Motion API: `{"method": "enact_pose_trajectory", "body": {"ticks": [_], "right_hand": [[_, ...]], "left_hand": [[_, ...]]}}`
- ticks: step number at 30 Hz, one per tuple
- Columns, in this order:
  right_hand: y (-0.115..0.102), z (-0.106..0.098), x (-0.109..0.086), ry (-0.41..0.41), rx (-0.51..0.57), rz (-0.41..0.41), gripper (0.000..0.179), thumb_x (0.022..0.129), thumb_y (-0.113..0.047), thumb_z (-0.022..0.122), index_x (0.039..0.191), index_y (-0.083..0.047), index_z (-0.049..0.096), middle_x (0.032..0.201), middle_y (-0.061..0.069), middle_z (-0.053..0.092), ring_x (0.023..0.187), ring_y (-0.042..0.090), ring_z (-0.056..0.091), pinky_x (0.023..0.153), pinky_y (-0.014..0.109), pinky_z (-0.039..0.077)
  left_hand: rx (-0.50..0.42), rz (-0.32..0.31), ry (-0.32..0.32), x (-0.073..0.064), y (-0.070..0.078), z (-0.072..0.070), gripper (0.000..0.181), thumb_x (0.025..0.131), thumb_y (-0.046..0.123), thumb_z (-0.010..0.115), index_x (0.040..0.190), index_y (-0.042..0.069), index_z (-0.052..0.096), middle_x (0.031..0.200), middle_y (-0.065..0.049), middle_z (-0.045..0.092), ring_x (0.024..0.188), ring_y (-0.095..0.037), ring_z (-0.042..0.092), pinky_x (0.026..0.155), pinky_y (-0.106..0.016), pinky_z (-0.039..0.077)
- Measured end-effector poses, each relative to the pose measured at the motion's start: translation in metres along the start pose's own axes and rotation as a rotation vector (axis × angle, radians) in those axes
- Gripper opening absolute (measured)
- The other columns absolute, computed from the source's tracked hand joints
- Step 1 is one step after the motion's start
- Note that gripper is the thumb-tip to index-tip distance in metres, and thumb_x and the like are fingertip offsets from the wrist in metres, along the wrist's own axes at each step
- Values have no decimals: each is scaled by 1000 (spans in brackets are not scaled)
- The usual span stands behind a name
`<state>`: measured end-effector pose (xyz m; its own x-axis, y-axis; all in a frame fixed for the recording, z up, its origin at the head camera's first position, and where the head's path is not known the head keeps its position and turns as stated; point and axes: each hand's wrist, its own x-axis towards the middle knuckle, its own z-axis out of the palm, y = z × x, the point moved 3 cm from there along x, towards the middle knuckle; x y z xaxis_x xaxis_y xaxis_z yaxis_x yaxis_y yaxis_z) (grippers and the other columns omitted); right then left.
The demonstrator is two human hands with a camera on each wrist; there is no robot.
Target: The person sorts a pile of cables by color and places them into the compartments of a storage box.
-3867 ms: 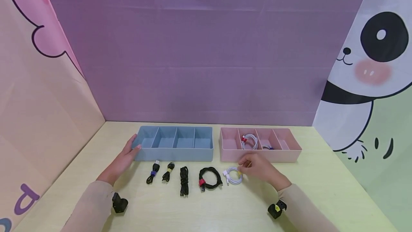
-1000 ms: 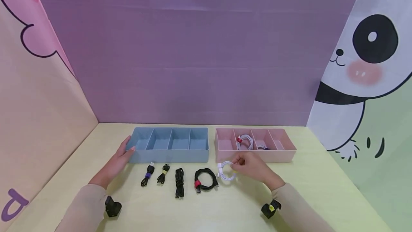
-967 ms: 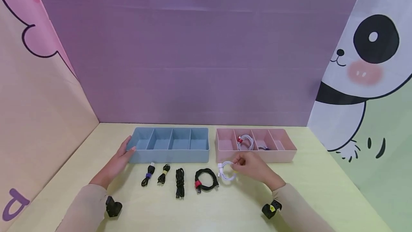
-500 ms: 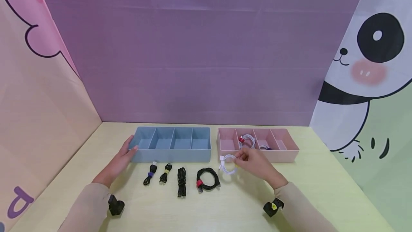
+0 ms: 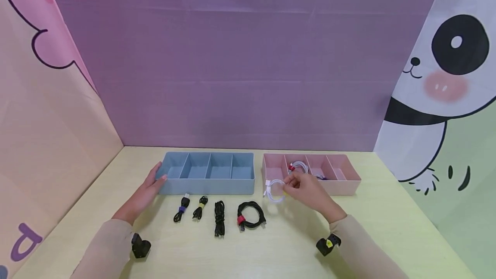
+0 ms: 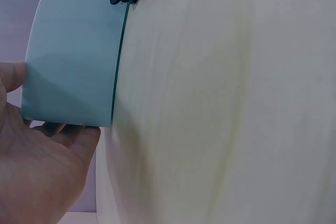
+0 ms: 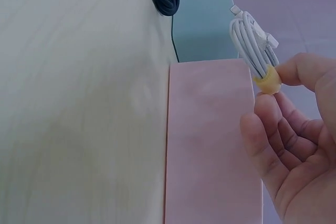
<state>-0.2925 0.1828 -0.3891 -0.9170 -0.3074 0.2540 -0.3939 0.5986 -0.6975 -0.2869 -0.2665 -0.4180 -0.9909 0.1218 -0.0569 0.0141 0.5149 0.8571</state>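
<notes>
My right hand (image 5: 308, 190) pinches a coiled white cable (image 5: 274, 199) by its yellow tie, raised off the table in front of the pink divided box (image 5: 329, 188). In the right wrist view the white cable (image 7: 254, 40) hangs beyond the thumb and fingertips, above the box's rim. My left hand (image 5: 145, 193) holds the left end of the blue divided box (image 5: 209, 187), thumb near the front corner and fingers along the end wall. The pink box contains a white cable (image 5: 301, 166) with a red tie and another cable (image 5: 320, 177), partly hidden, one compartment to the right.
In front of the boxes lie a black cable (image 5: 182, 208) with a purple tie, one (image 5: 199, 208) with a yellow tie, a long bundled black cable (image 5: 219, 219) and a coiled black cable (image 5: 261, 222) with a red tie. A purple backdrop (image 5: 248, 76) rises behind the table.
My right hand has taken the yellow-tied white cable and lifted it off the table toward the pink box. The left hand stays at the blue box; the view has shifted slightly.
</notes>
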Motion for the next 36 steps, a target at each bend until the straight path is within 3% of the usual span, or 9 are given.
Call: {"method": "enact_pose_trajectory", "body": {"ticks": [6,23,36], "right_hand": [[0,-1,4,20,2,6,7,90,-14,72,91,-7,69,78,-3,64,71,13,59,59,25,49],[-4,-7,11,87,0,-27,7,88,-13,72,89,-8,68,77,-3,64,69,11,57,58,23,47],[-5,-14,21,109,-25,-6,8,88,-14,74,88,-7,69,74,-3,63,68,13,56,60,25,46]], "left_hand": [[-3,-37,-8,-3,0,-1,83,105,58,32,159,19,-19,163,-21,-19,146,-51,-14,107,-78,-1],[-7,-34,-4,0,0,1,81,106,55,30,159,16,-18,163,-22,-19,146,-51,-14,108,-77,-2],[-3,-34,-7,-1,0,1,82,106,56,30,159,16,-18,163,-22,-18,146,-52,-12,108,-77,0]]}}
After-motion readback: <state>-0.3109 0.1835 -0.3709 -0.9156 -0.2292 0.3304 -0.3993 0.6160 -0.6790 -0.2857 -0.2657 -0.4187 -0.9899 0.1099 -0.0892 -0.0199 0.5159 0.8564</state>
